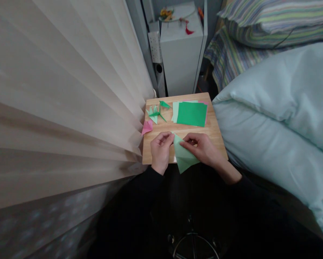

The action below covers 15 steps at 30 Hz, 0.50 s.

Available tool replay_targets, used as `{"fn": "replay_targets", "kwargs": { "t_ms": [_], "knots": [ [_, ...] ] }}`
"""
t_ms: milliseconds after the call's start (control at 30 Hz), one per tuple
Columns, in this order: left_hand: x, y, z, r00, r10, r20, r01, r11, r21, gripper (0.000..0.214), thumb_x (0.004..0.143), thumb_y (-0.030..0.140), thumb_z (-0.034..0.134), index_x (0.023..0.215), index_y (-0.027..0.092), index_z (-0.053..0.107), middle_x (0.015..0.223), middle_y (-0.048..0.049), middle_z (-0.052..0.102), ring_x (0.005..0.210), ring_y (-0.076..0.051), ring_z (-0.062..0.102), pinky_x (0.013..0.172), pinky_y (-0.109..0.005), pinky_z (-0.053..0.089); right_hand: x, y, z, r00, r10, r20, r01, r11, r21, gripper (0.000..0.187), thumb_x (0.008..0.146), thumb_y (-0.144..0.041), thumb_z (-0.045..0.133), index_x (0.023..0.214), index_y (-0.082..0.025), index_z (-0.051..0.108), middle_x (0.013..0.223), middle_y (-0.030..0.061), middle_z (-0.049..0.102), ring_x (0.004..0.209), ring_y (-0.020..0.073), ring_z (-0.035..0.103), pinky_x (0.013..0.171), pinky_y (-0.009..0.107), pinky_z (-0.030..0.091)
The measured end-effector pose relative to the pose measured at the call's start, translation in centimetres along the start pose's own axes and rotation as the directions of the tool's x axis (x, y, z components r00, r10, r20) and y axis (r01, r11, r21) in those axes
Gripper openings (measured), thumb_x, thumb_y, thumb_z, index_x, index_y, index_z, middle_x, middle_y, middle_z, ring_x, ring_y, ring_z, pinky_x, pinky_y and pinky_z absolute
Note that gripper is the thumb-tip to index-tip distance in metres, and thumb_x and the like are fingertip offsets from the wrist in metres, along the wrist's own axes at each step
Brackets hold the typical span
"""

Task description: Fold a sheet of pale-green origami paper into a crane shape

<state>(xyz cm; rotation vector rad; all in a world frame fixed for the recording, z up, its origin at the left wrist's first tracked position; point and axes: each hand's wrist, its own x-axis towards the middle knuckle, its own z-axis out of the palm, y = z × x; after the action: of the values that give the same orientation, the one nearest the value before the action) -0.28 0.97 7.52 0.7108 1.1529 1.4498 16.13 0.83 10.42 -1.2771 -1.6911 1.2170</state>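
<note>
A pale green folded paper (pixel 183 157) lies at the near edge of a small wooden board (pixel 215 131), its lower corner hanging over the edge. My left hand (pixel 160 151) pinches its upper left edge. My right hand (pixel 203 148) presses on its right side with fingertips on the fold. Behind them lies a stack of square sheets, dark green on top (pixel 192 113), over light green and pink ones. Folded green paper figures (pixel 156 114) sit at the board's back left, and a pink folded piece (pixel 147 126) is at the left edge.
A beige curtain (pixel 61 104) hangs along the left and touches the board. A pale blue duvet (pixel 280 118) fills the right, with a striped pillow (pixel 274 21) behind. A grey cabinet (pixel 181 54) stands beyond the board. A stool base (pixel 195 246) shows below.
</note>
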Motion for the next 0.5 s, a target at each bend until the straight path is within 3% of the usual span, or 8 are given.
{"fn": "replay_targets", "kwargs": {
  "t_ms": [233, 500],
  "knots": [
    [-0.15, -0.11, -0.12, 0.998, 0.009, 0.064, -0.014, 0.997, 0.074, 0.023, 0.069, 0.034, 0.09, 0.078, 0.018, 0.077, 0.073, 0.0011, 0.069, 0.07, -0.01, 0.06, 0.071, -0.024, 0.047, 0.0, -0.09, 0.03, 0.999, -0.036, 0.015, 0.035, 0.998, 0.047, 0.021, 0.091, -0.036, 0.067, 0.08, -0.018, 0.071, 0.078, 0.0037, 0.074, 0.071, 0.0168, 0.062, 0.069, 0.031, 0.048],
    [-0.47, 0.08, -0.03, 0.996, 0.027, 0.088, -0.037, 0.993, 0.111, 0.027, 0.078, 0.043, 0.085, 0.077, 0.018, 0.075, 0.071, 0.0013, 0.065, 0.067, -0.01, 0.055, 0.066, -0.024, 0.044, -0.14, -0.15, 0.06, 1.0, -0.006, 0.03, 0.005, 0.999, 0.049, 0.023, 0.09, -0.037, 0.068, 0.075, -0.018, 0.068, 0.072, 0.0025, 0.069, 0.067, 0.0157, 0.057, 0.064, 0.03, 0.045]
  ]
}}
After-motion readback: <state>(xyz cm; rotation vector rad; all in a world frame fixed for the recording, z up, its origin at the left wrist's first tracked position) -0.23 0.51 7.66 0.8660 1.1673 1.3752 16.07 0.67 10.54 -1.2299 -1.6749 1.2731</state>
